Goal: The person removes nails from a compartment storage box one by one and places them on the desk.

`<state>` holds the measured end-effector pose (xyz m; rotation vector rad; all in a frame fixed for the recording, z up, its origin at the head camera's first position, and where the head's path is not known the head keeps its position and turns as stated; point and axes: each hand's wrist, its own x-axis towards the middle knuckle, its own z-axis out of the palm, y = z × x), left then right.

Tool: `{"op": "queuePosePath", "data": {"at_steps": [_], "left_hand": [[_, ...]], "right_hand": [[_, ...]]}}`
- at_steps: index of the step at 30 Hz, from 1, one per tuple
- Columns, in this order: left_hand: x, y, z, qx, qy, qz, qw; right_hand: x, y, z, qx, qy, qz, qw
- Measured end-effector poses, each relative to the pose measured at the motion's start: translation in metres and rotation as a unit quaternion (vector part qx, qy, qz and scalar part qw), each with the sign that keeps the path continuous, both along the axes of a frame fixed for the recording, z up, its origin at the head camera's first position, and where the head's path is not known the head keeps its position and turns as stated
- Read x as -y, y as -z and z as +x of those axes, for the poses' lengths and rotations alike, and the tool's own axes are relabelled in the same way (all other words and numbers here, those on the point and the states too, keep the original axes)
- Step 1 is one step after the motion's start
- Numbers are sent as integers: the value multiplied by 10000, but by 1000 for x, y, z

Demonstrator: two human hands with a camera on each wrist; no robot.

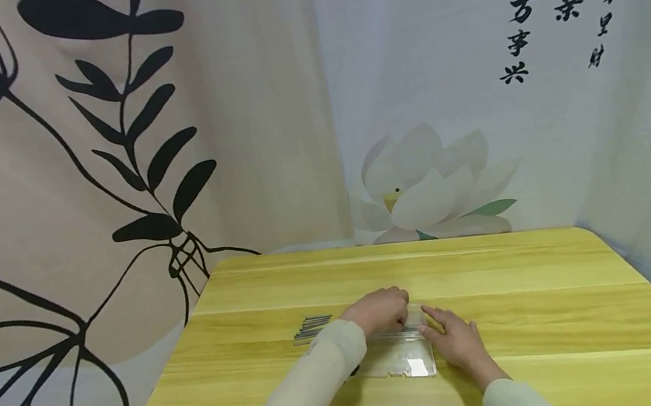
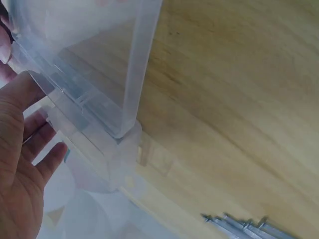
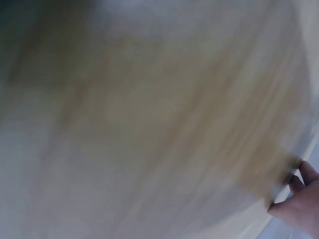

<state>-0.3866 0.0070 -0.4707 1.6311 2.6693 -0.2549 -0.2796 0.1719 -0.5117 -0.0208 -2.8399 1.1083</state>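
Here, a clear plastic box [image 1: 399,357] is lying near the middle of the yellow wooden table [image 1: 544,310], a little toward the front edge. The left hand [image 1: 380,310] is curling its fingers over the box's far end, and the right hand [image 1: 457,339] is resting flat with straight fingers against its right side. A row of metal nails [image 1: 310,328] is lying just beside the left hand, toward the table's left edge.

Your arms and bare hands, seen from above

You wear long, close-fitting cream sleeves to both wrists; your left hand [image 1: 380,310] and right hand [image 1: 460,341] are ungloved, and the right cuff seems to carry a small dark mark.
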Motion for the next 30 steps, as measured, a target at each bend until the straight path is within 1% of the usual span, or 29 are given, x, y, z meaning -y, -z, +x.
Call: {"op": "queuePosePath", "data": {"at_steps": [4, 7, 8, 11, 14, 17, 21, 24, 26, 27, 30], "left_hand": [[6, 0, -2, 159, 55, 245, 9996], [14, -5, -3, 268, 13, 497, 9984], [18, -7, -4, 298, -12, 594, 9978], [35, -13, -8, 513, -240, 910, 9942], [64, -16, -10, 970, -639, 1310, 9845], [104, -14, -9, 1320, -992, 1656, 9723], [156, -4, -1, 1606, -1367, 1914, 9586], [183, 3, 5, 1812, -1583, 2105, 9475], [195, 8, 8, 1847, -1662, 2190, 9436], [199, 10, 8, 1837, -1653, 2220, 9432], [207, 15, 9, 1635, -1762, 2118, 9473]], "right_hand": [[1, 1, 0, 21, -9, -8, 10000], [1, 0, 0, 11, -8, -20, 10000], [1, 0, 0, -2, 1, -17, 10000], [1, 0, 0, 4, 39, -54, 10000], [1, 0, -1, 39, 55, -89, 9999], [2, 0, -1, 90, 44, -143, 9998], [3, -2, 0, 122, 27, -169, 9998], [3, -3, 0, 154, 16, -162, 9997], [2, -3, 0, 176, 9, -152, 9997], [2, -3, 1, 187, 6, -152, 9997], [3, -2, 1, 189, -25, -151, 9997]]}}
